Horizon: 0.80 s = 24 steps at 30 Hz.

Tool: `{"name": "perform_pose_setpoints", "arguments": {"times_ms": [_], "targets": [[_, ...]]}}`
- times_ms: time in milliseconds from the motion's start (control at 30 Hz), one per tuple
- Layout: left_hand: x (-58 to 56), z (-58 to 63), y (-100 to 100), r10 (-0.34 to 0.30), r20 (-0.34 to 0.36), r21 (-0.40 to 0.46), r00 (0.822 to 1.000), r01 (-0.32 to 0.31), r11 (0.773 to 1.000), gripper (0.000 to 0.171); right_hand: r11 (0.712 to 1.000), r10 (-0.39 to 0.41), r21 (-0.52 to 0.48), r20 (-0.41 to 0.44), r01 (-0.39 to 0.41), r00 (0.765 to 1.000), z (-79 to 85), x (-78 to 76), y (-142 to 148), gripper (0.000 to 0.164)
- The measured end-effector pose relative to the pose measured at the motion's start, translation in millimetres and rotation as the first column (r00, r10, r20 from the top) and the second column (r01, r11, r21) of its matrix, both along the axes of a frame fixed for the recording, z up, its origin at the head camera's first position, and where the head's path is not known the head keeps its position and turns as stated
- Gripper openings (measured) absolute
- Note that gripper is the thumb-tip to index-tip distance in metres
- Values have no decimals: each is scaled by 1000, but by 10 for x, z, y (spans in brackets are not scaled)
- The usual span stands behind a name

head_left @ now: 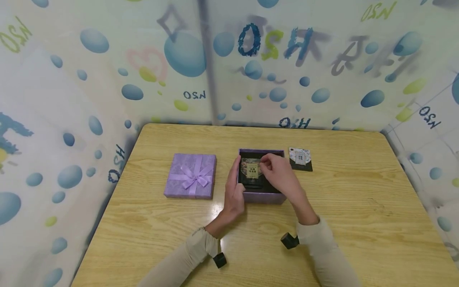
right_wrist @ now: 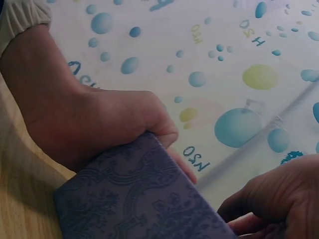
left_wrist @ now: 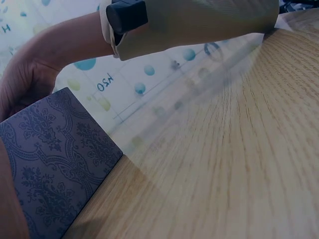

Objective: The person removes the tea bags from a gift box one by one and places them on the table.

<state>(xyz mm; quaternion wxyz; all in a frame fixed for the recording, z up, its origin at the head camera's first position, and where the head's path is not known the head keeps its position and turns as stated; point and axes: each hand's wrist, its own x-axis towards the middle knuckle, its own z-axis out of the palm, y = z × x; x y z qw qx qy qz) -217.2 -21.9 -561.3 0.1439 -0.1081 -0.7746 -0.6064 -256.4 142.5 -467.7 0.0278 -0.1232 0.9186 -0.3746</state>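
Observation:
An open purple patterned box (head_left: 264,198) with a black inside stands on the table, in front of me. My left hand (head_left: 234,197) holds it by its left side, fingers along the wall and thumb at the near left corner. In the box lies a dark square packet (head_left: 252,180) with a gold label. The fingertips of my right hand (head_left: 279,173) pinch this packet at its right edge. From the left wrist view, the box's patterned wall (left_wrist: 65,159) shows close up; the right wrist view hides the packet behind the box wall (right_wrist: 134,199).
The purple lid (head_left: 175,183) with a ribbon bow lies left of the box. A black and white packet (head_left: 305,165) lies flat just right of the box. Both sit on a wooden table (head_left: 358,207) with patterned walls behind and at the sides.

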Motion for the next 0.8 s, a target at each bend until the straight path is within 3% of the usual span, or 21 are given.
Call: {"name": "perform_pose_setpoints", "arguments": {"times_ms": [533,700,800], "targets": [[-2,8,5,-17,7,13,1000,17,1000,92,991,-1,131,63,-7,998,-134,4,-105,33],[0,8,1,-16,5,12,1000,16,1000,93,986,-13,169,113,-6,993,-157,-6,-121,26],[0,12,1,-13,1,10,1000,13,1000,93,985,-22,174,144,-3,989,-154,-3,-127,29]]}}
